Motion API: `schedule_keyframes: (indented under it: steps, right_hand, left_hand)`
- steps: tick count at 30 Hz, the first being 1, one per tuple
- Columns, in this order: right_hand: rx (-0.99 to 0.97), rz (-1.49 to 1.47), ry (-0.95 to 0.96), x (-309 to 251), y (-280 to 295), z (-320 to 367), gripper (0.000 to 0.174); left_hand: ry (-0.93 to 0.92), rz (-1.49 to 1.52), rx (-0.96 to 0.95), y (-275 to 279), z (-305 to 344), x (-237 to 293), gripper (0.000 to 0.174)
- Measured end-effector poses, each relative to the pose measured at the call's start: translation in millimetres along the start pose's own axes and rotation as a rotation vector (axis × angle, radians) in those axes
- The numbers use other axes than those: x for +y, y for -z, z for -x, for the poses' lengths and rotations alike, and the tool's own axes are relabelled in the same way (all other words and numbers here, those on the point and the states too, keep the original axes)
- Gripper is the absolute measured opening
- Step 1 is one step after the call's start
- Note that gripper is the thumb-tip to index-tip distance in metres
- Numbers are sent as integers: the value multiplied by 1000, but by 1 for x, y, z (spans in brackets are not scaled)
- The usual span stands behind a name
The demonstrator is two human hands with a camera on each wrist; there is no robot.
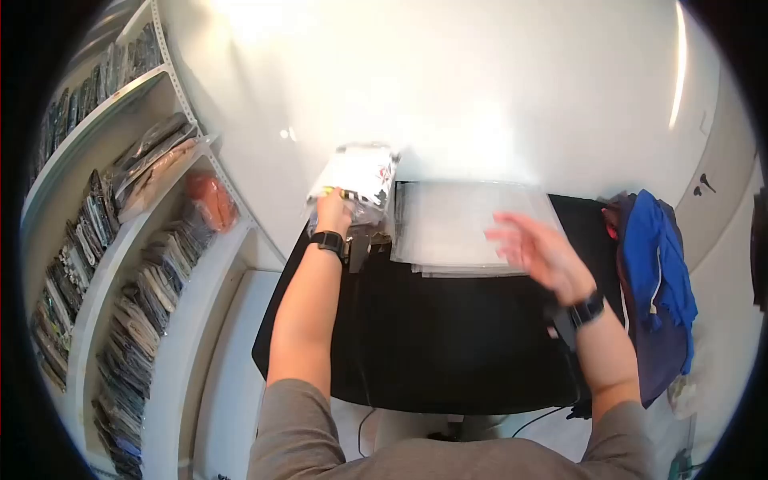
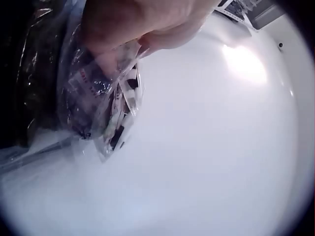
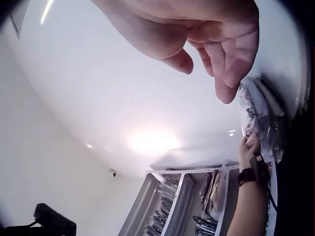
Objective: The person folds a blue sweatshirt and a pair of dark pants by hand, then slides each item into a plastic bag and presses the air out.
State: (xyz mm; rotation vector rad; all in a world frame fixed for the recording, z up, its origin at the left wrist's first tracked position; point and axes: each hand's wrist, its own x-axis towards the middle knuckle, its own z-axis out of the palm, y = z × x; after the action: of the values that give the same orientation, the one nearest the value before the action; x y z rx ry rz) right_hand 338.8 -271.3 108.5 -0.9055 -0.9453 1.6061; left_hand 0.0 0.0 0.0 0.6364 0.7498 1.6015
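Note:
My left hand (image 1: 334,213) pinches the near edge of a garment in a clear plastic bag (image 1: 358,170), white with dark and red print, at the table's back left. In the left wrist view, the thumb and fingers of that hand (image 2: 147,22) press into the crinkled clear plastic (image 2: 88,93). Other dark bagged items lie beneath and beside it. My right hand (image 1: 544,254), slightly blurred, is raised over the right part of a stack of flat clear plastic bags (image 1: 468,220). The right wrist view shows this hand (image 3: 216,37) with loosely bent fingers and nothing held.
A black-covered table (image 1: 448,344) stands against a white wall. Blue and dark clothes (image 1: 660,264) are heaped at its right edge. To the left, white shelves (image 1: 180,336) hold many bagged garments, and an orange bagged item (image 1: 212,202) sits there. Cables hang near the front edge.

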Motion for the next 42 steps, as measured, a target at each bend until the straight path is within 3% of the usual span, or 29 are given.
schedule_keyframes:
  steps: [3,5,7,9,11,12,13,15,17,22,23,24,25,26,27,29,33,37,39,40,41,42]
  right_hand:
    - [158,-29,-57,26,28,56,31]
    - [266,-90,-42,28,54,92,29]
    - [331,-191,16,45,67,117,27]
    - [379,-207,45,47,77,135,25]
    - [384,-276,33,53,81,150,25]
    - [389,-245,55,53,79,155,25]
    - [381,-216,85,52,82,162,25]
    - [405,-176,93,45,91,174,24]
    - [478,-107,139,32,102,182,23]
    - [752,96,310,-7,176,167,31]
    - [837,128,359,-17,204,161,33]
    - [1105,442,313,-27,225,149,37]
    - [1347,842,405,-29,256,139,46]
    - [1552,1086,242,-40,276,133,52]
    - [1552,1083,261,-46,284,132,52]
    - [1739,1084,-112,-56,296,129,45]
    - [1743,1109,-319,-49,319,122,37]
    - [1692,1057,-331,-57,336,129,35]
    - [1672,1082,-260,-61,371,119,35]
    - [1593,1021,-135,-69,393,112,37]
    - [1594,1027,-147,-72,387,111,37]
    - [1497,873,136,-78,364,108,31]
  left_hand:
    - [66,-122,124,-4,-2,-11,24]
    - [20,118,167,-20,11,-14,16]
    - [25,37,148,12,-9,-16,21]
    - [-679,-1206,-105,33,-8,-31,18]
    - [-19,116,-178,2,7,-20,21]
    - [28,42,-315,3,25,-8,20]
    - [-50,61,-323,-2,31,-11,27]
    - [54,81,-44,-13,66,-22,40]
    - [71,6,91,-47,110,-43,46]
    - [277,-198,-38,-44,178,-99,41]
    - [307,-227,-105,-51,192,-110,39]
    - [334,-240,-132,-56,202,-121,35]
    - [385,-246,-127,-67,216,-124,33]
    - [405,-261,-167,-73,227,-128,33]
    - [420,-275,-207,-77,236,-132,32]
    - [453,-289,-237,-82,250,-134,32]
    - [458,-372,-308,-91,268,-114,28]
    - [450,-394,-309,-87,268,-97,27]
    - [412,-369,-347,-82,266,-94,32]
    - [420,-369,-345,-81,268,-92,32]
    - [419,-372,-381,-84,274,-88,31]
    - [418,-374,-417,-88,279,-84,31]
